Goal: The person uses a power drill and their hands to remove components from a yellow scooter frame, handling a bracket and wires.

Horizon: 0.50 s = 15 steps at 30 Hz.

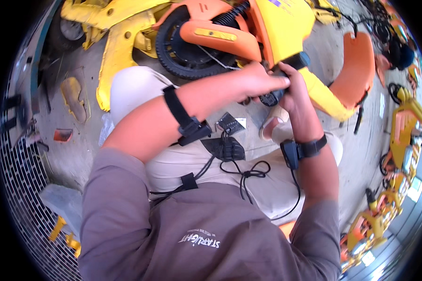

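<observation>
In front of my knees, both hands meet on a black tool with a blue-green end (295,62); it looks like a cordless power tool, though fingers cover much of it. My left hand (262,80) reaches across from the left and closes round its middle. From the other side my right hand (296,91) grips it, fingers bent. A round black part of the tool (270,98) sticks out below the hands. Just beyond stands or lies an orange and yellow scooter (286,28), its black-tyred wheel (192,47) facing me. Whether the tool touches the scooter, I cannot tell.
Yellow body panels (122,51) are piled at the far left. An orange curved panel (355,65) lies to the right. A dark circuit-board-like piece (230,123) is near my lap. More yellow and orange vehicles (401,131) line the right. Cords hang from my wrist straps.
</observation>
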{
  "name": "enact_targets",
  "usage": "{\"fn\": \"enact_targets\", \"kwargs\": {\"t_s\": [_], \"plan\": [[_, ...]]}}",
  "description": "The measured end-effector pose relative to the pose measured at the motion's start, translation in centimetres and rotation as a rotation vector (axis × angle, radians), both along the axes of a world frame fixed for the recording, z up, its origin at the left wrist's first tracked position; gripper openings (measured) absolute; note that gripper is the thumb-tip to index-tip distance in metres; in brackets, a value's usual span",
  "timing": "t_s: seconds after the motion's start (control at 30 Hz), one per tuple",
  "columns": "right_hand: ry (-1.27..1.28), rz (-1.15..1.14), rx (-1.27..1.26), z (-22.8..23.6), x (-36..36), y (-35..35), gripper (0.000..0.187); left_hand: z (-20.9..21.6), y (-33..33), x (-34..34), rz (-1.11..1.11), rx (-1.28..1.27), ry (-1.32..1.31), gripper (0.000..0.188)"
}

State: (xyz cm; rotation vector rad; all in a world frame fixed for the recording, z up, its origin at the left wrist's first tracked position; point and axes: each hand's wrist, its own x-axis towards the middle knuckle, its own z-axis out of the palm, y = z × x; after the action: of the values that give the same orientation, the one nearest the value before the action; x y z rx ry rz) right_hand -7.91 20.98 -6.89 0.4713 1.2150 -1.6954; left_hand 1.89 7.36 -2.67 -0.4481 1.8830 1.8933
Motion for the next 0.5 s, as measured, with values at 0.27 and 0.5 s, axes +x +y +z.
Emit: {"fn": "enact_targets", "kwargs": {"t_s": [0.27, 0.5], "plan": [[0.169, 0.062, -0.1, 2.0, 1.0, -1.1, 0.026, 0.6, -1.6, 1.1, 0.036, -0.028, 0.022, 0.075], [1.615, 0.645, 0.668, 8.6, -0.2, -0.9, 0.041, 0.5, -2.1, -0.2, 0.634, 0.429, -0.069, 0.042]]}}
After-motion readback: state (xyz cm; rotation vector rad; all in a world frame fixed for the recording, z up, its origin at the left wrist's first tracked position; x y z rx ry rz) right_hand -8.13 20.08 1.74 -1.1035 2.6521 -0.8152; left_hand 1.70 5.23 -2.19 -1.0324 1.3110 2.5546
